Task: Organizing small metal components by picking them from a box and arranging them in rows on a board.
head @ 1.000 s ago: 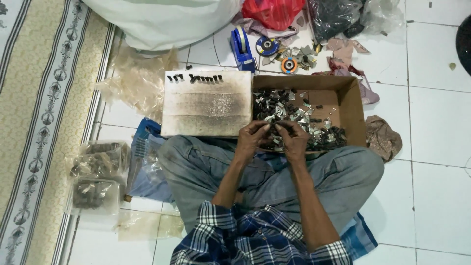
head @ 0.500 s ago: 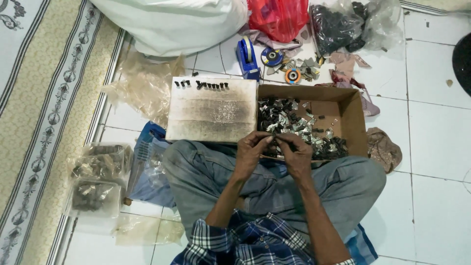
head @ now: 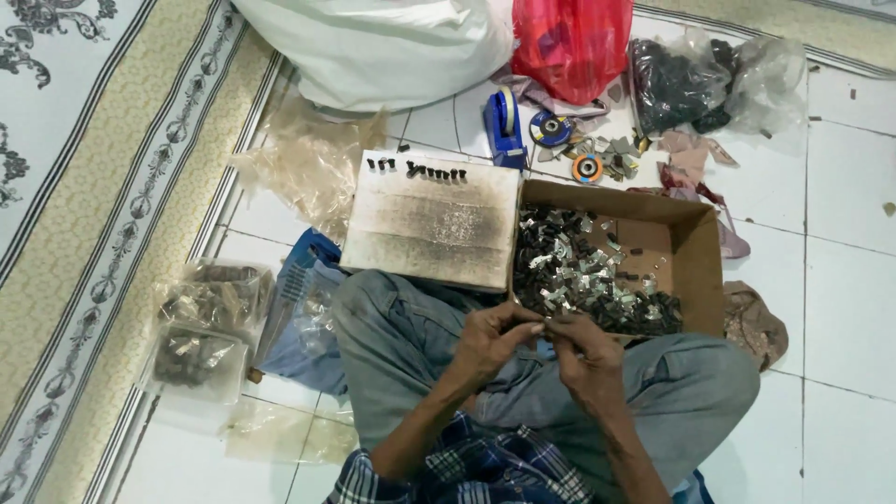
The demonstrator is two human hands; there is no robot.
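I sit cross-legged on a tiled floor. My left hand [head: 495, 341] and my right hand [head: 583, 353] meet over my lap, fingertips pinched together on a small metal piece [head: 544, 325]. Just beyond them lies an open cardboard box [head: 695, 252] holding a heap of small dark and silvery metal pieces [head: 579, 275]. To the left of the box lies a pale worn board [head: 434, 224] with a row of small dark finished pieces [head: 420, 170] standing along its far edge.
A large white sack [head: 373, 47], a red plastic bag [head: 571, 42] and a clear bag of dark parts [head: 695, 79] lie at the back. A blue tape dispenser [head: 504, 126] and grinding discs [head: 553, 128] sit behind the box. Clear bags of parts [head: 201, 322] lie left, beside a patterned rug [head: 84, 187].
Both hands stay pinched together over my lap. The view has shifted slightly, with the box and board sliding lower in the picture.
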